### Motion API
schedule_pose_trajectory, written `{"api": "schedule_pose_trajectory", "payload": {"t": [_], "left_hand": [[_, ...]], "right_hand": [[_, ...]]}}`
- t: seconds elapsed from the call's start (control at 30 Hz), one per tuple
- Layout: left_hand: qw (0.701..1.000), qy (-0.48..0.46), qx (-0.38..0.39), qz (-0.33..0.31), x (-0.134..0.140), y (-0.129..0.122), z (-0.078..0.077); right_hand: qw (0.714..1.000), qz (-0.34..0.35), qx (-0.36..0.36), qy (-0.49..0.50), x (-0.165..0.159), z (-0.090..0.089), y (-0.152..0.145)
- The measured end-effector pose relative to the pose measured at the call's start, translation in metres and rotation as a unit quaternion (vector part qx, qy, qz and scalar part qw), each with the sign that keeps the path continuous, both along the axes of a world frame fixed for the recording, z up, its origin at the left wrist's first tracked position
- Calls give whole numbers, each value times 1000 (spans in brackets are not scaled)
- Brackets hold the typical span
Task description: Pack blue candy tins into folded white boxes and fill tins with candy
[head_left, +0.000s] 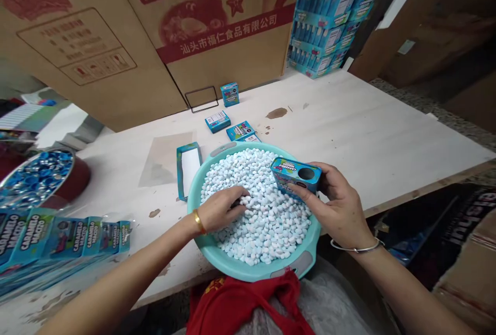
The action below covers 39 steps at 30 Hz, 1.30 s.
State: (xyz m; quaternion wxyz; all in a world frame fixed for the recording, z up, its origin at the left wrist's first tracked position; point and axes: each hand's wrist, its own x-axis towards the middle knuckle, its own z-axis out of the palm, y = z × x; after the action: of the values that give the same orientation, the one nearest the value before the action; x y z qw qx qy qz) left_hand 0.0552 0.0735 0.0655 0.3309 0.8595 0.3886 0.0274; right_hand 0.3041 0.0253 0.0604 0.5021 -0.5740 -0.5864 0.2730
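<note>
Left hand in the candies, right hand on the box

Head view: my right hand (pixel 339 206) grips the blue box (pixel 290 170) at its near end, round hole facing up, over the right part of the teal basin (pixel 205 247). My left hand (pixel 219 208) is down in the pale candies (pixel 256 242), fingers curled; can't tell if any are pinched.

To do it well, I'd say: keep the hole upward and over the basin so strays drop back in; small pinches, no squashing the box walls.

Around: blue tray (pixel 180 177) just beside the basin, upright small box (pixel 230 94) and flat small box (pixel 217 121) beyond it on the desk (pixel 372 133). Maroon tub (pixel 81 172) and blue packs (pixel 64 237) left, large carton (pixel 232 61) behind. Nothing blocks hand-to-box; the tray could get bumped.
</note>
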Motion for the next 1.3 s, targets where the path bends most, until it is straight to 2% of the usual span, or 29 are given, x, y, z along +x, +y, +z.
{"api": "schedule_pose_trajectory", "payload": {"t": [0.1, 0.2, 0.37, 0.5, 0.7, 0.83, 1.03, 1.1, 1.3], "left_hand": [[999, -29, 22, 5, -18, 2, 25], [998, -24, 61, 2, -29, 6, 58], [991, 46, 120, -38, -25, 14, 112], [977, 116, 162, -81, -10, 20, 139], [963, 170, 182, -100, 13, 23, 169], [964, 169, 177, -105, 25, 20, 181], [968, 110, 219, -49, 27, 6, 169], [967, 117, 216, -63, 26, 2, 169], [967, 142, 186, -105, 22, -3, 188]], "right_hand": [[1000, -1, 9, -16, -1, 0, 1], [997, 16, 33, -66, -3, 3, 2], [975, 78, 106, -181, -15, 11, 3], [962, 112, 137, -210, -26, 15, 4], [964, 124, 133, -195, -32, 14, 5], [965, 117, 136, -189, -33, 12, 6], [966, 118, 134, -188, -33, 12, 4], [966, 119, 132, -190, -34, 12, 4], [965, 136, 124, -186, -36, 10, 3]]}}
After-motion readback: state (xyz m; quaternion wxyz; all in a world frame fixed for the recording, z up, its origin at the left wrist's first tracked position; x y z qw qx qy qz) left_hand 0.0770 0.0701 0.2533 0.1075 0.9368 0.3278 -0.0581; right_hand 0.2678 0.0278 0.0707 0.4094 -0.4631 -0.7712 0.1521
